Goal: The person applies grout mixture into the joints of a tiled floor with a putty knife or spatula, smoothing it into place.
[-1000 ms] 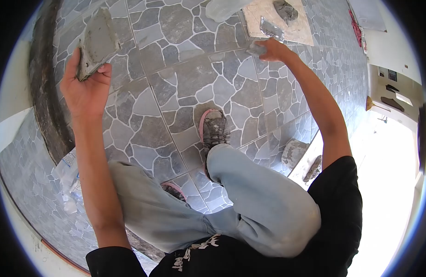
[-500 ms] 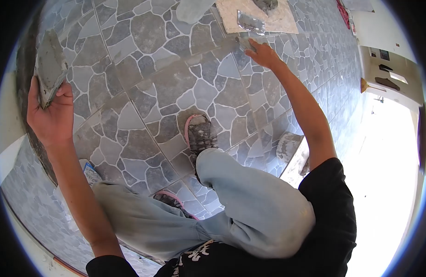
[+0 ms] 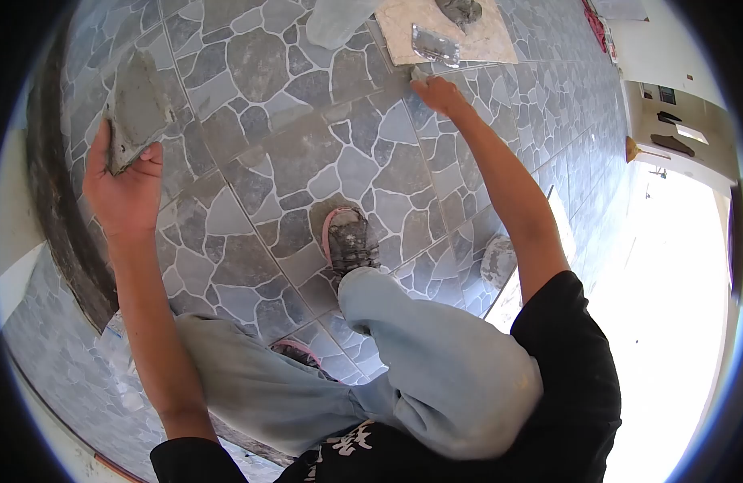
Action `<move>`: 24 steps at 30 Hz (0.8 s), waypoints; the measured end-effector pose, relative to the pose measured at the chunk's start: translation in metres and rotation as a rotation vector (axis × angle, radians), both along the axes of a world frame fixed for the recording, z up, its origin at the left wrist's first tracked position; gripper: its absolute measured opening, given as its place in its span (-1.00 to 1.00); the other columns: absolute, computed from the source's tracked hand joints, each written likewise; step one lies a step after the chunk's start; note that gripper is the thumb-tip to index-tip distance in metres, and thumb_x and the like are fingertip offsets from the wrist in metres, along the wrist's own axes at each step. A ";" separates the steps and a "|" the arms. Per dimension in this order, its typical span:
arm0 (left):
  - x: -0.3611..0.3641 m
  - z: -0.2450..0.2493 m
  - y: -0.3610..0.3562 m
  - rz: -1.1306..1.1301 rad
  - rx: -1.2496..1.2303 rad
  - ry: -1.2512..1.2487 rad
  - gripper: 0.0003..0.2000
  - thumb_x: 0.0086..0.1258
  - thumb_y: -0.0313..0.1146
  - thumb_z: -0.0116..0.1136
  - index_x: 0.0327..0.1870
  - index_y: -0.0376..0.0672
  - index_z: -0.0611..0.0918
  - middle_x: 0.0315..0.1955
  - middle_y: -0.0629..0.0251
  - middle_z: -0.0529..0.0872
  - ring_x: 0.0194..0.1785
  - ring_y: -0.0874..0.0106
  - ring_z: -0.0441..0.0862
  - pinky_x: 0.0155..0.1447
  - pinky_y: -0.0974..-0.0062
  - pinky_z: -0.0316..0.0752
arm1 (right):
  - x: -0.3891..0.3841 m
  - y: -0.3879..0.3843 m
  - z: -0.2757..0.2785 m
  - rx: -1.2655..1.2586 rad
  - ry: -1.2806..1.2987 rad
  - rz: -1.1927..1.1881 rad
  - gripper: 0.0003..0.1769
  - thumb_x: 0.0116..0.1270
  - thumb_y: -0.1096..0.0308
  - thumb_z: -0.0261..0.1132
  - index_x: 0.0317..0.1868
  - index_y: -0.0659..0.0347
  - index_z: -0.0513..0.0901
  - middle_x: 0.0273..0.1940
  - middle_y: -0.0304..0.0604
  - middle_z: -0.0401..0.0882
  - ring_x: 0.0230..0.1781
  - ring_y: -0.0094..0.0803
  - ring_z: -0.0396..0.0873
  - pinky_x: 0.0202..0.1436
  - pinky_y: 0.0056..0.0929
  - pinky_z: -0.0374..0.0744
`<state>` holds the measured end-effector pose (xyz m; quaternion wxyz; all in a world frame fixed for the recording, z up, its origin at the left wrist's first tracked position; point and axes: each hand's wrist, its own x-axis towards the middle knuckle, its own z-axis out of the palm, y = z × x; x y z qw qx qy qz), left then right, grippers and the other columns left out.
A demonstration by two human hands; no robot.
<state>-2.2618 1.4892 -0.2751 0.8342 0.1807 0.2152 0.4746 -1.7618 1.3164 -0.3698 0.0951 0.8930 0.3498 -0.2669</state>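
Observation:
My left hand (image 3: 126, 193) grips a grey, mortar-smeared flat piece (image 3: 139, 109), irregular in outline with rough edges. It is held above the stone-patterned tile floor (image 3: 263, 64), near the dark strip at the left. My right hand (image 3: 442, 95) reaches out to the upper right, its fingers closed on a small greyish piece (image 3: 418, 75) partly hidden by them. Just beyond it, a smeared rectangular plate (image 3: 436, 45) rests on a beige board (image 3: 488, 48). A lump of grey mortar (image 3: 460, 11) sits on the same board.
My shoe (image 3: 351, 237) is planted on the floor in the middle. A dark raised edge (image 3: 57, 193) curves along the left. Beside my right arm stands a mortar-stained container (image 3: 498, 262). A pale rounded shape (image 3: 339, 22) shows at the top.
My left hand has moved right with the flat grey piece, now farther from the dark edge. My right hand has shifted slightly left, and less of its small piece shows.

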 end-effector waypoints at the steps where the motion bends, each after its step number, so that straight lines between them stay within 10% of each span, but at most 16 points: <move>1: 0.003 0.000 -0.002 -0.020 -0.021 -0.012 -0.76 0.54 -0.37 -0.03 0.10 -0.23 0.56 -0.01 0.27 0.68 -0.08 0.43 0.58 -0.23 0.40 0.36 | -0.034 -0.003 0.006 0.074 -0.051 0.082 -0.25 0.32 -0.23 0.09 0.27 0.21 0.54 0.14 0.25 0.58 0.14 0.17 0.57 0.21 -0.01 0.50; 4: 0.005 -0.005 -0.002 -0.025 -0.038 0.008 -0.76 0.54 -0.35 -0.02 0.09 -0.22 0.57 -0.01 0.27 0.69 -0.09 0.44 0.59 -0.24 0.42 0.36 | -0.083 -0.021 0.024 0.120 -0.043 0.381 -0.30 0.32 -0.20 0.13 0.22 0.19 0.58 -0.04 0.17 0.66 -0.04 0.07 0.66 0.09 -0.07 0.59; 6: 0.000 -0.011 0.002 -0.017 -0.034 0.038 -0.77 0.55 -0.34 -0.02 0.09 -0.20 0.57 -0.01 0.28 0.69 -0.11 0.46 0.59 -0.25 0.44 0.37 | -0.082 -0.022 0.057 0.267 0.602 -0.271 -0.40 0.28 -0.14 0.25 0.12 0.16 0.61 -0.27 -0.04 0.61 -0.20 -0.12 0.67 -0.03 -0.17 0.65; 12: -0.038 -0.025 0.012 0.089 -0.108 0.180 -0.74 0.53 -0.29 0.03 0.12 -0.17 0.57 0.01 0.31 0.69 -0.09 0.45 0.66 -0.25 0.50 0.50 | 0.086 -0.054 -0.006 1.387 0.893 -0.999 -0.47 0.14 -0.02 0.41 -0.02 0.15 0.54 -0.28 -0.14 0.45 -0.27 -0.14 0.58 -0.04 -0.14 0.64; 17: -0.084 -0.042 0.016 0.203 -0.149 0.335 -0.74 0.52 -0.27 0.05 0.13 -0.13 0.57 -0.01 0.36 0.70 -0.11 0.50 0.67 -0.28 0.55 0.52 | 0.155 -0.034 -0.028 1.399 0.721 -1.326 -0.10 -0.04 -0.09 0.49 0.22 0.22 0.34 0.02 0.12 0.31 0.05 0.07 0.42 0.21 0.05 0.51; 24: -0.168 -0.018 0.000 0.352 -0.060 0.486 -0.67 0.56 -0.23 -0.02 0.22 -0.16 0.51 0.07 0.33 0.66 0.00 0.49 0.64 -0.24 0.58 0.56 | 0.164 0.014 -0.020 1.462 0.570 -1.258 -0.24 -0.04 -0.15 0.42 0.11 0.12 0.49 -0.06 -0.06 0.50 -0.15 -0.16 0.50 -0.03 -0.15 0.52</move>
